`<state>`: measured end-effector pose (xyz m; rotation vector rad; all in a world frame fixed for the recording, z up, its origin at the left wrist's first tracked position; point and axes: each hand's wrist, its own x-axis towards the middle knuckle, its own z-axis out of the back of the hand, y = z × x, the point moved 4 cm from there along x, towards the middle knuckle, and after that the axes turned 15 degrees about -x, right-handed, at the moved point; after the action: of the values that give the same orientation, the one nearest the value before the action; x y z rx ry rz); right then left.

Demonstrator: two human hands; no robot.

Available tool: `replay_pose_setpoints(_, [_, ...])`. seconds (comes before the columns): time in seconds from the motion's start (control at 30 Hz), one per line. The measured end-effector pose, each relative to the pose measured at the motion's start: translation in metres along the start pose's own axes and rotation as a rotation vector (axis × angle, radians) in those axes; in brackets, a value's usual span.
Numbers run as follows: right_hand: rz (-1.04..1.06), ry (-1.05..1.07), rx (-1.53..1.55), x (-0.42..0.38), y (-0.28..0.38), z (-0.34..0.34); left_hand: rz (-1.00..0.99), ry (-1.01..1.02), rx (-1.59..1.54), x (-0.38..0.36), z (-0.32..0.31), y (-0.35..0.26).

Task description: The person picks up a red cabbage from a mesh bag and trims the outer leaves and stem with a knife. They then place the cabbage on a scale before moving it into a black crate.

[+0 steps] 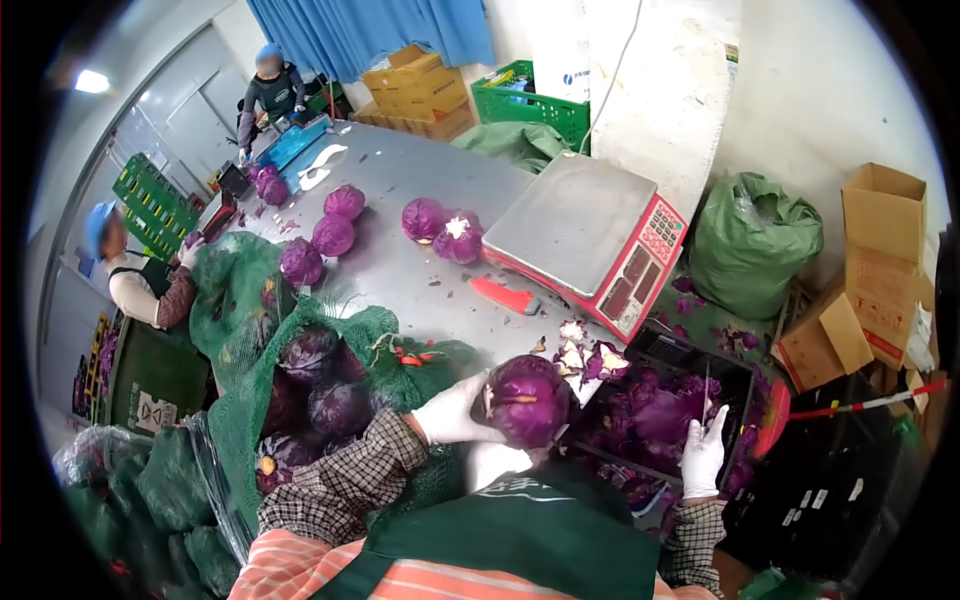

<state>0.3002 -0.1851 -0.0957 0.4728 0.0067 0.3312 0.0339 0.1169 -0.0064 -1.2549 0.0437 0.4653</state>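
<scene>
Gloved left hand (455,412) cupping cabbage (528,400)

Purple cabbage (527,398) in white-gloved left hand (455,412) — right hand (703,455) white too; checked sleeves (345,480), green net sack (300,350), red-and-grey scale (590,240) — red knife handle (503,295).

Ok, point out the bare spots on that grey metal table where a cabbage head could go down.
Bare steel lies between the loose purple cabbage heads and the red-handled knife, and beyond the cabbages toward the blue tray. The near edge is crowded: green mesh sack, trimmings, red-sided scale.
</scene>
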Motion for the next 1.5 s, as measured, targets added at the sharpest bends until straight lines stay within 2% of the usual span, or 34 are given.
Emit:
replay_pose_setpoints(0.03, [0.184, -0.221, 0.028, -0.003, -0.004, -0.006, 0.035, -0.017, 0.010, 0.003, 0.000, 0.002])
replay_pose_setpoints(0.07, [0.078, 0.056, 0.450, -0.008, 0.022, 0.001, 0.066, -0.036, 0.017, 0.006, -0.002, 0.004])
replay_pose_setpoints(0.1, [0.048, 0.181, 0.606, -0.014, 0.048, 0.006, 0.094, -0.058, 0.023, 0.010, -0.004, 0.005])
replay_pose_setpoints(0.2, [0.184, 0.546, 0.790, -0.048, 0.117, -0.012, 0.002, -0.178, 0.314, 0.016, -0.013, 0.011])
replay_pose_setpoints(0.23, [0.253, 0.621, 0.909, -0.058, 0.138, -0.012, -0.027, -0.220, 0.418, 0.018, -0.013, 0.010])
replay_pose_setpoints(0.27, [0.235, 0.714, 0.900, -0.070, 0.145, -0.025, -0.016, -0.186, 0.326, 0.023, -0.012, 0.008])
replay_pose_setpoints(0.3, [0.434, 0.514, 0.733, -0.073, 0.152, -0.033, -0.198, -0.299, 0.389, 0.022, -0.018, 0.002])
replay_pose_setpoints(0.37, [0.360, 0.542, 0.748, -0.068, 0.153, -0.042, -0.146, -0.231, -0.197, 0.038, -0.034, 0.013])
replay_pose_setpoints(0.43, [0.226, 0.721, 0.802, -0.056, 0.148, -0.045, -0.195, -0.313, 0.114, 0.030, -0.039, -0.007])
replay_pose_setpoints(0.53, [0.135, 0.953, 0.925, -0.061, 0.133, -0.067, -0.064, -0.325, 0.370, 0.014, -0.047, -0.027])
replay_pose_setpoints(0.63, [0.206, 0.823, 0.744, -0.057, 0.132, -0.070, -0.063, -0.354, 0.489, 0.020, -0.047, -0.028])
replay_pose_setpoints(0.67, [0.246, 0.830, 0.504, -0.054, 0.152, -0.025, -0.059, -0.350, 0.459, 0.022, -0.048, -0.029])
replay_pose_setpoints(0.8, [0.719, 0.345, 0.371, -0.050, 0.157, -0.013, -0.057, -0.353, 0.393, 0.019, -0.055, -0.039])
replay_pose_setpoints(0.93, [0.783, 0.363, 0.180, -0.053, 0.159, -0.004, -0.097, -0.360, 0.443, 0.022, -0.065, -0.042])
replay_pose_setpoints(1.3, [0.690, 0.613, 0.033, -0.041, 0.173, 0.005, -0.063, -0.347, 0.549, 0.032, -0.069, -0.054])
replay_pose_setpoints(1.33, [0.711, 0.513, 0.034, -0.040, 0.171, -0.001, -0.098, -0.362, 0.566, 0.033, -0.070, -0.058])
replay_pose_setpoints(1.43, [0.645, 0.611, -0.116, -0.028, 0.183, 0.002, -0.096, -0.349, 0.571, 0.042, -0.071, -0.059])
replay_pose_setpoints(1.47, [0.690, 0.476, -0.060, -0.023, 0.186, 0.001, -0.135, -0.362, 0.566, 0.046, -0.071, -0.056])
replay_pose_setpoints(1.5, [0.634, 0.547, -0.099, -0.018, 0.186, -0.004, -0.134, -0.373, 0.558, 0.048, -0.070, -0.055])
